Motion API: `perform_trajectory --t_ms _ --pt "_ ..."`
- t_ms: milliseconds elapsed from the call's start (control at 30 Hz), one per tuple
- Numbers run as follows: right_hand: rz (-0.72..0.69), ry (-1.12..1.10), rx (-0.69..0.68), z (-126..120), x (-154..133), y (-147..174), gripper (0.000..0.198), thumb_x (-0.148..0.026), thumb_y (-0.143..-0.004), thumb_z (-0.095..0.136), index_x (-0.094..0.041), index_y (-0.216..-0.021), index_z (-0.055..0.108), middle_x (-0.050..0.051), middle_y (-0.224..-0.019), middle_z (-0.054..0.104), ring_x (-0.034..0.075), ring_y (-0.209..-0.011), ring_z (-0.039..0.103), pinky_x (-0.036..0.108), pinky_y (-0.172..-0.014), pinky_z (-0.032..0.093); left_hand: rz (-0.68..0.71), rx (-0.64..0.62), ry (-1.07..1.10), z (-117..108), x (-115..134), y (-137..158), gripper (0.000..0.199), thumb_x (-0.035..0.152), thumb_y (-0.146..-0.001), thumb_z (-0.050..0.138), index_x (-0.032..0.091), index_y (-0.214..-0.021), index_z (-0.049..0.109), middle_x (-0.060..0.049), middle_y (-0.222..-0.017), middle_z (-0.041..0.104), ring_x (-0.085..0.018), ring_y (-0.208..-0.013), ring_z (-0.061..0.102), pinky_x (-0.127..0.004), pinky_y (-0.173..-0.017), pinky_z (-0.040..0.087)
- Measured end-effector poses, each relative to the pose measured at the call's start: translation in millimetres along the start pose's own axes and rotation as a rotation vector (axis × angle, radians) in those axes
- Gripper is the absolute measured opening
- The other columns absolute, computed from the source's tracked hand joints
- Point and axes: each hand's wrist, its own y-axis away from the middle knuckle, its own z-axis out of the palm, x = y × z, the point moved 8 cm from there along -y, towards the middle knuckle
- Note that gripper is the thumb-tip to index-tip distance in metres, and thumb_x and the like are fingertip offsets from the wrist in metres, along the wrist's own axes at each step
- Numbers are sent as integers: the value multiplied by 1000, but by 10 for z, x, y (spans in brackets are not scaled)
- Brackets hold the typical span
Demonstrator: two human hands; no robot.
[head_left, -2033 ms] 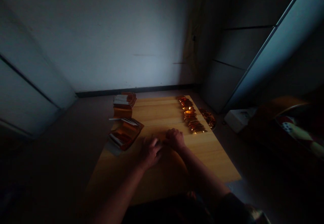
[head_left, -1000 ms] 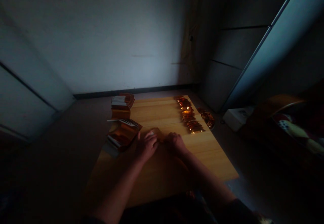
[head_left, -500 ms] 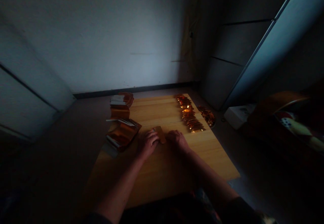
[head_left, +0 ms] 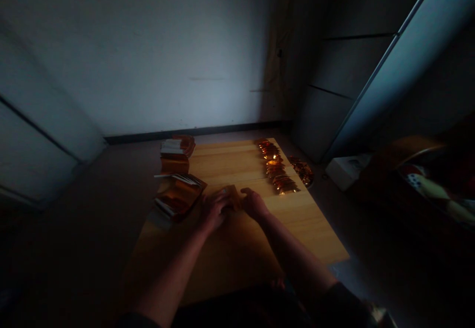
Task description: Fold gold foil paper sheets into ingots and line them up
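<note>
A small piece of brown-orange foil paper [head_left: 233,198] lies in front of me on the wooden table [head_left: 230,162]. My left hand [head_left: 215,208] is closed on its left side, fingers resting over the edge. Just off the right edge of the paper is my right hand [head_left: 255,204], its fingers curled in and one fingertip pointing toward the paper; I see nothing in it. Stacks of copper-coloured foil sheets [head_left: 180,194] with white edges lie left of my left hand. Beyond my right hand runs a row of shiny folded foil pieces [head_left: 275,167]. Dim light blurs the fingers' details.
Past the table's right edge, a container of shiny foil pieces [head_left: 302,170] stands low down. A white box [head_left: 345,172] is on the floor farther right, beside a dark chair-like shape [head_left: 389,169]. A pale wall [head_left: 166,56] rises behind the table.
My right hand has lifted slightly and shifted, with a fingertip now extended near the paper's right edge. My left hand has moved a little over the paper, which looks slightly turned.
</note>
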Motion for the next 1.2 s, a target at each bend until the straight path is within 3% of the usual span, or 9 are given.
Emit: perform_trajectory --t_ms 133,233,300,367,433,533,667,833,1200 --pt "129 -114 -38 63 84 -110 27 -25 -73 66 -14 -97 64 4 -70 69 14 -59 62 20 -52 43 27 2 2 16 -9 9 33 12 -73 59 30 -99 69 -5 -123 63 -26 -124 48 -55 -108 28" --pt "153 -173 -169 182 87 -129 18 -31 -76 62 -13 -75 65 1 -49 59 12 -42 53 20 -42 37 37 -14 -3 30 -10 14 37 12 -74 58 29 -105 67 -6 -124 62 -28 -124 48 -58 -107 27" --pt "137 -175 -181 192 82 -127 19 -30 -73 66 -13 -81 66 -2 -47 57 11 -41 51 19 -41 36 44 -18 -18 23 -1 21 40 12 -73 58 29 -108 66 -7 -124 62 -29 -124 49 -59 -106 27" --pt "64 -151 -117 124 63 -126 34 -24 -69 69 -15 -102 62 -4 -53 59 10 -45 53 18 -43 37 57 -19 -40 7 23 35 38 13 -74 58 30 -107 66 -6 -125 62 -29 -124 48 -61 -106 25" --pt "-112 -103 -71 47 -17 -105 43 -19 -71 66 -19 -114 58 -4 -63 64 10 -54 56 16 -49 38 85 -25 -63 -12 66 55 33 15 -77 55 31 -104 66 -4 -124 62 -29 -124 48 -63 -106 21" --pt "-398 -18 -147 25 -135 -20 22 -19 -84 51 -20 -102 65 0 -79 68 10 -67 60 18 -60 43 137 -18 -94 -57 140 82 30 18 -82 52 32 -104 65 -3 -126 60 -27 -124 46 -63 -106 19" --pt "-597 204 -243 46 -146 46 14 -16 -81 57 -17 -87 70 4 -88 69 13 -78 61 21 -70 44 197 -17 -145 -103 211 94 25 21 -83 51 29 -101 67 -5 -120 61 -26 -113 51 -54 -99 33" --pt "-686 278 -219 45 -113 7 13 -23 -80 65 -20 -91 71 2 -91 67 13 -83 61 20 -70 43 240 -77 -136 -138 291 123 28 17 -83 48 26 -102 67 -6 -98 64 -22 -93 55 -40 -84 44" --pt "-705 194 -189 44 -110 -24 12 -25 -75 70 -21 -87 72 3 -105 62 11 -81 61 18 -69 46 256 -54 -112 -178 275 295 38 14 -78 49 34 -108 64 -3 -117 63 -23 -107 56 -58 -105 27"
